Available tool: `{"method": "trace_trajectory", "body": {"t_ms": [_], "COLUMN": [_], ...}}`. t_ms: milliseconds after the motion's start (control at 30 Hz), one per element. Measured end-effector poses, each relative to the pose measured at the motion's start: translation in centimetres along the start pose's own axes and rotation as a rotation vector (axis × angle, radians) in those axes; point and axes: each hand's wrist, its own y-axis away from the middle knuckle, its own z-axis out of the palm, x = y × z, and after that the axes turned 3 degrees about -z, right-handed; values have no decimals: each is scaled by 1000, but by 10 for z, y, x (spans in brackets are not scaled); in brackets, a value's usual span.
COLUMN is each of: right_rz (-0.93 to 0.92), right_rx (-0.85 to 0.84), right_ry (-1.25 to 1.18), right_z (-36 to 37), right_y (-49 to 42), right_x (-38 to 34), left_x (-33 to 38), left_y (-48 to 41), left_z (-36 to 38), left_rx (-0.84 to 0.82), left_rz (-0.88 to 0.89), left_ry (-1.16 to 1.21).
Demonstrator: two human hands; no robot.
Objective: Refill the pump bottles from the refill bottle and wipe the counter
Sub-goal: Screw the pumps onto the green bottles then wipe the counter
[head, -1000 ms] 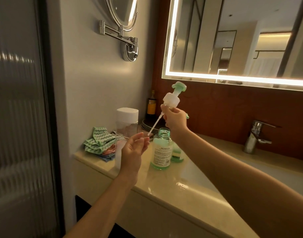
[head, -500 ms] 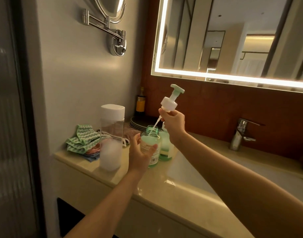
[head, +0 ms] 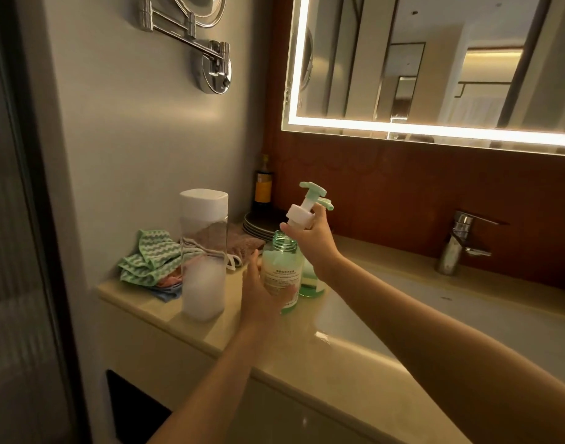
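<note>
A green pump bottle with a white label stands open on the beige counter. My left hand is wrapped around its body. My right hand holds the white and green pump head just above the bottle's neck, with the dip tube down inside the bottle. A second green pump bottle stands right behind, mostly hidden by my right wrist; its pump nozzle shows beside the held pump head. A tall clear refill bottle with a white cap stands to the left, holding white liquid in its lower part.
Green zigzag cloths and a brown towel lie at the counter's left back corner. Dark plates and a dark bottle stand by the wall. The sink basin and chrome tap are to the right.
My right hand lowered the pump head, sliding its tube into the bottle. My left hand, open a second ago, closed around the bottle's body.
</note>
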Motion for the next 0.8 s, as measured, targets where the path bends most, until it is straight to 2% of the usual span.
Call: {"method": "trace_trajectory", "body": {"t_ms": [267, 433, 533, 800], "right_rz": [-50, -109, -114, -64], "right_rx": [-78, -176, -160, -241], "right_ry": [109, 151, 178, 80], "right_z": [-7, -12, -11, -15], "right_y": [3, 11, 19, 24], "right_x": [5, 2, 10, 10], "left_x": [6, 3, 2, -1], "left_y": [3, 4, 5, 6], "left_z": [1, 1, 1, 3], "left_rx": [-40, -106, -138, -144], "left_rz": [14, -12, -5, 13], "left_ry": [-34, 78, 98, 83]}}
